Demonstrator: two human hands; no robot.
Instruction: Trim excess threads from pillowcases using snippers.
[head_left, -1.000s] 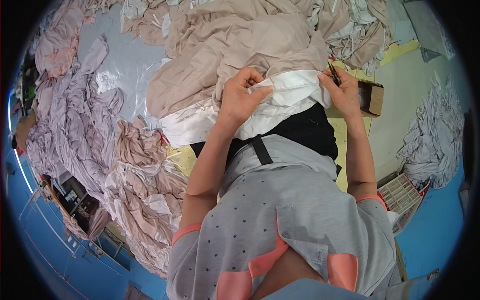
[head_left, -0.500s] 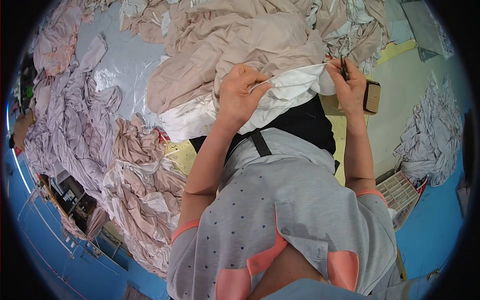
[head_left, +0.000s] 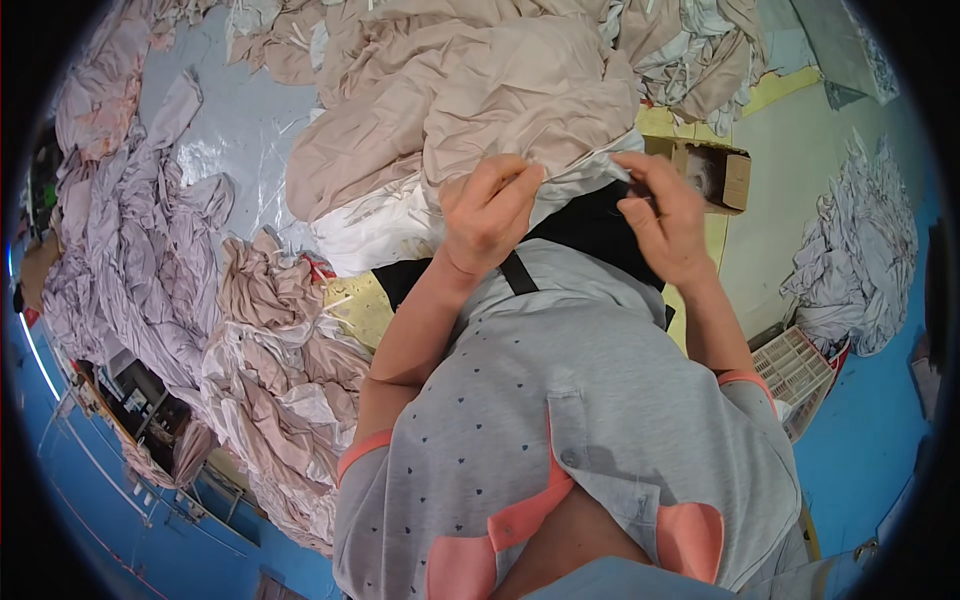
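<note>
My left hand [head_left: 490, 215] is closed in a pinch on the edge of a sheet of beige fabric [head_left: 530, 90] with a white band [head_left: 375, 228], spread in front of me and over my lap. My right hand [head_left: 668, 222] hangs just right of that edge. Its fingers are curled, with thumb and forefinger apart. Something dark shows between them against black cloth [head_left: 590, 230] on my lap; the dark thread snips seen there a moment before are mostly hidden, and their blades cannot be made out.
An open cardboard box [head_left: 735, 182] stands right of my right hand. Lilac cloth [head_left: 150, 250] and beige-white cloth [head_left: 285, 390] pile up on the left. A grey fabric heap [head_left: 860, 260] lies far right, above a pale plastic basket [head_left: 795, 370].
My right hand has come down and left, turned over, and let go of the taut white edge. The stretched white edge has dropped. My left hand has shifted slightly down, still pinching.
</note>
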